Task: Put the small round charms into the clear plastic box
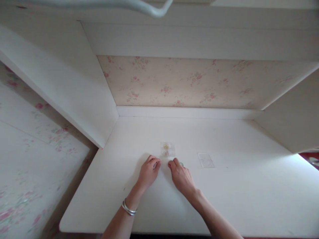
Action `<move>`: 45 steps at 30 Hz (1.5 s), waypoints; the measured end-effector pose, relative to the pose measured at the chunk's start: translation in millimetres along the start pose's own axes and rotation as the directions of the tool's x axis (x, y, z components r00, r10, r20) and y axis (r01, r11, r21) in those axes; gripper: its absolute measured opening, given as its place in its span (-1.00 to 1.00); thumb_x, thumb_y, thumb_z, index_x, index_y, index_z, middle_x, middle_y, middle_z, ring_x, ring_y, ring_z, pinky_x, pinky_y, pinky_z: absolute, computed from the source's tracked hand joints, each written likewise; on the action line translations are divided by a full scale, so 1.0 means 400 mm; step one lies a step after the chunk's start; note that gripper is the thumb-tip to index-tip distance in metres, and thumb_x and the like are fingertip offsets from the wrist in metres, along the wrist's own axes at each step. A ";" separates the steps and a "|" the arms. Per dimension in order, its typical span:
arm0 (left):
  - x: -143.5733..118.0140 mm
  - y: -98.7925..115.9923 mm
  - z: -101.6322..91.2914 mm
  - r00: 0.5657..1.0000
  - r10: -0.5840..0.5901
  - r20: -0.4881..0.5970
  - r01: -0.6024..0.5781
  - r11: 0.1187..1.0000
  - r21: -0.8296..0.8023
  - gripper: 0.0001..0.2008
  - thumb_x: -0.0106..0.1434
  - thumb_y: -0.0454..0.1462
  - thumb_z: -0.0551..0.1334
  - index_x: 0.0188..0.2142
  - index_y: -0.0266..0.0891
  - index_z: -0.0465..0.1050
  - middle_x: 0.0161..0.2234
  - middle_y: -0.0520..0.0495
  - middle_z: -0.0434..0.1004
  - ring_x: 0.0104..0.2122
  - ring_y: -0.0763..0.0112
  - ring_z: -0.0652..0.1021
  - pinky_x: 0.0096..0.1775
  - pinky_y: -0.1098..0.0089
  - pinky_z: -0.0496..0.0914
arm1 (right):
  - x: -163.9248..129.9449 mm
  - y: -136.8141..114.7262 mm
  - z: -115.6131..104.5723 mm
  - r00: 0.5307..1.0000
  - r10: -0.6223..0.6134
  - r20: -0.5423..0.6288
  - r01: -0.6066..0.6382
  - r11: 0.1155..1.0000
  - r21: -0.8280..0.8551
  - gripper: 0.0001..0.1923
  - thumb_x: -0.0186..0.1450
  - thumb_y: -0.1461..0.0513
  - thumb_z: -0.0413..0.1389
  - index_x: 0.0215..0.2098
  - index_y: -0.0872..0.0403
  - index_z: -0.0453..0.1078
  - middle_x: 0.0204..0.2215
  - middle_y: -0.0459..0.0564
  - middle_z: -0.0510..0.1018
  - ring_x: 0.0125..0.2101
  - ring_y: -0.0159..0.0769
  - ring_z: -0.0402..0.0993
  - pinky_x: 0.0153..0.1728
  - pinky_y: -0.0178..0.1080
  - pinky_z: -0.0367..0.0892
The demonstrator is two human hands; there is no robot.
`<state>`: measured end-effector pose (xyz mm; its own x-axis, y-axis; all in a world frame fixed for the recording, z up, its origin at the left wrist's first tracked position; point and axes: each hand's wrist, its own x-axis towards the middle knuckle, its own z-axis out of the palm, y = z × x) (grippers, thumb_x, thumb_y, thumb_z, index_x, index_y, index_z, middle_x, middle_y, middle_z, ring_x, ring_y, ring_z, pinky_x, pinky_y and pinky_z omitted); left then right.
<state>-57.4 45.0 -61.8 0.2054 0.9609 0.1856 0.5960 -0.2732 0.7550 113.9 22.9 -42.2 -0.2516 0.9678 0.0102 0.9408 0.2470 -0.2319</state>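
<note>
Near the middle of the frame, the left hand (149, 171) and right hand (181, 177) rest side by side on the tabletop (236, 192). A small clear box (167, 149) lies just above them; a flat clear lid (205, 160) lies right of it, apart.

White desk (249, 199): small clear box (167, 149), clear lid (205, 160), prob. plastic.

A home, likely a bedroom nook; floral wallpaper (179, 81) in pink and cream backs a white built-in desk (224, 186); white side panels (67, 83) and a shelf (199, 39) above enclose it; the same wallpaper covers the wall (30, 149) to the left.
</note>
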 end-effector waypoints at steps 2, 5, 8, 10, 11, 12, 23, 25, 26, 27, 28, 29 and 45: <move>0.000 0.002 -0.002 1.000 0.001 0.001 -0.001 1.000 -0.003 -0.76 0.32 -0.21 0.03 -0.24 -0.17 0.46 -0.30 -0.04 0.42 -0.36 0.44 0.45 -0.31 0.41 0.36 | 0.021 0.003 -0.015 1.000 0.009 -0.030 -0.009 1.000 0.006 -0.78 0.40 0.26 -0.21 -0.19 0.03 0.26 -0.27 -0.04 0.37 -0.50 -0.41 0.36 -0.58 -0.33 0.03; -0.001 0.006 -0.005 1.000 0.005 0.001 -0.005 1.000 -0.003 -0.75 0.32 -0.22 0.02 -0.26 -0.18 0.46 -0.31 -0.05 0.42 -0.34 0.42 0.45 -0.29 0.41 0.36 | 0.058 0.007 -0.035 0.998 0.016 -0.059 -0.015 1.000 0.004 -0.77 0.40 0.25 -0.21 -0.18 0.03 0.26 -0.26 -0.03 0.37 -0.48 -0.42 0.38 -0.56 -0.34 0.04; -0.002 0.007 -0.005 1.000 0.009 -0.009 -0.009 1.000 -0.005 -0.75 0.32 -0.23 0.02 -0.26 -0.19 0.46 -0.31 -0.06 0.42 -0.33 0.42 0.46 -0.29 0.40 0.36 | 0.094 0.008 -0.042 0.998 0.015 -0.066 -0.016 1.000 -0.002 -0.77 0.40 0.25 -0.21 -0.15 0.04 0.27 -0.23 0.00 0.37 -0.46 -0.41 0.39 -0.54 -0.34 0.07; -0.002 0.005 -0.004 1.000 0.015 -0.012 -0.015 1.000 -0.008 -0.76 0.31 -0.23 0.02 -0.26 -0.19 0.46 -0.30 -0.06 0.42 -0.33 0.41 0.46 -0.29 0.40 0.36 | 0.112 0.006 -0.040 0.998 0.015 -0.060 -0.016 1.000 -0.011 -0.76 0.40 0.25 -0.21 -0.15 0.04 0.27 -0.22 0.01 0.37 -0.45 -0.41 0.40 -0.54 -0.34 0.08; -0.002 0.004 -0.004 1.000 0.017 -0.012 -0.017 1.000 -0.010 -0.76 0.31 -0.23 0.03 -0.26 -0.19 0.46 -0.30 -0.06 0.42 -0.33 0.42 0.46 -0.29 0.40 0.36 | 0.118 0.006 -0.038 0.998 0.014 -0.054 -0.015 1.000 -0.015 -0.76 0.40 0.24 -0.21 -0.16 0.04 0.28 -0.22 0.00 0.37 -0.46 -0.41 0.40 -0.54 -0.34 0.08; -0.002 0.003 -0.003 1.000 0.018 -0.011 -0.019 1.000 -0.012 -0.76 0.31 -0.23 0.03 -0.27 -0.19 0.46 -0.31 -0.06 0.42 -0.33 0.42 0.46 -0.28 0.40 0.36 | 0.122 0.006 -0.036 0.999 0.014 -0.049 -0.015 1.000 -0.017 -0.76 0.40 0.24 -0.21 -0.16 0.04 0.28 -0.22 0.00 0.37 -0.46 -0.40 0.40 -0.54 -0.34 0.07; 0.000 0.000 0.000 1.000 0.017 0.006 -0.017 1.000 -0.006 -0.76 0.31 -0.21 0.03 -0.28 -0.17 0.46 -0.33 -0.03 0.41 -0.37 0.45 0.45 -0.32 0.43 0.35 | 0.042 0.124 -0.027 0.941 0.201 -0.271 -0.121 0.952 0.283 -0.69 0.39 0.16 -0.19 -0.25 0.05 0.36 -0.35 -0.05 0.40 -0.44 -0.40 0.36 -0.45 -0.35 0.14; 0.000 0.000 0.002 1.000 0.019 0.010 -0.019 1.000 0.010 -0.75 0.32 -0.20 0.02 -0.28 -0.17 0.46 -0.33 -0.04 0.41 -0.38 0.45 0.45 -0.32 0.43 0.36 | 0.020 0.151 -0.017 0.922 0.221 -0.316 -0.099 0.928 0.360 -0.68 0.37 0.14 -0.17 -0.27 0.06 0.38 -0.38 -0.04 0.40 -0.43 -0.38 0.36 -0.41 -0.34 0.18; 0.000 0.001 0.003 1.000 0.022 0.012 -0.022 1.000 0.022 -0.75 0.32 -0.20 0.02 -0.28 -0.17 0.46 -0.33 -0.04 0.41 -0.38 0.45 0.45 -0.32 0.42 0.36 | 0.010 0.162 -0.011 0.914 0.233 -0.331 -0.090 0.914 0.395 -0.68 0.36 0.12 -0.16 -0.28 0.07 0.39 -0.40 -0.03 0.40 -0.43 -0.37 0.35 -0.40 -0.33 0.19; -0.001 0.003 0.004 1.000 0.026 0.013 -0.026 0.999 0.037 -0.75 0.32 -0.20 0.02 -0.28 -0.18 0.46 -0.34 -0.04 0.41 -0.39 0.44 0.44 -0.31 0.41 0.36 | 0.001 0.170 -0.004 0.908 0.246 -0.339 -0.083 0.899 0.430 -0.67 0.36 0.11 -0.15 -0.29 0.08 0.39 -0.41 -0.03 0.40 -0.44 -0.37 0.35 -0.40 -0.33 0.20; -0.001 0.008 0.007 0.999 0.032 0.017 -0.033 0.998 0.051 -0.75 0.32 -0.21 0.02 -0.28 -0.18 0.46 -0.34 -0.05 0.42 -0.38 0.43 0.44 -0.30 0.40 0.36 | -0.006 0.176 0.002 0.904 0.259 -0.340 -0.078 0.883 0.464 -0.66 0.35 0.10 -0.15 -0.29 0.08 0.40 -0.43 -0.03 0.41 -0.45 -0.37 0.34 -0.40 -0.33 0.21; -0.002 0.014 0.010 0.999 0.040 0.023 -0.041 0.997 0.062 -0.75 0.32 -0.21 0.02 -0.28 -0.18 0.46 -0.34 -0.06 0.42 -0.37 0.42 0.45 -0.29 0.40 0.36 | -0.013 0.180 0.009 0.902 0.270 -0.337 -0.075 0.866 0.493 -0.65 0.35 0.09 -0.14 -0.30 0.08 0.40 -0.44 -0.03 0.41 -0.46 -0.37 0.34 -0.41 -0.32 0.21; 0.014 0.131 0.110 0.981 0.140 0.136 -0.171 0.952 0.255 -0.78 0.31 -0.23 0.05 -0.14 -0.07 0.43 -0.30 -0.04 0.40 -0.36 0.39 0.47 -0.29 0.40 0.37 | -0.042 0.187 0.028 0.894 0.312 -0.323 -0.033 0.763 0.646 -0.66 0.33 0.07 -0.08 -0.30 0.09 0.43 -0.48 -0.08 0.38 -0.52 -0.43 0.29 -0.45 -0.36 0.20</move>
<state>9.2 34.2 -49.0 0.3906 0.8982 0.2016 0.7301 -0.4356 0.5264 186.0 24.4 -70.6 0.1418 0.9577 0.2506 0.5795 0.1249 -0.8054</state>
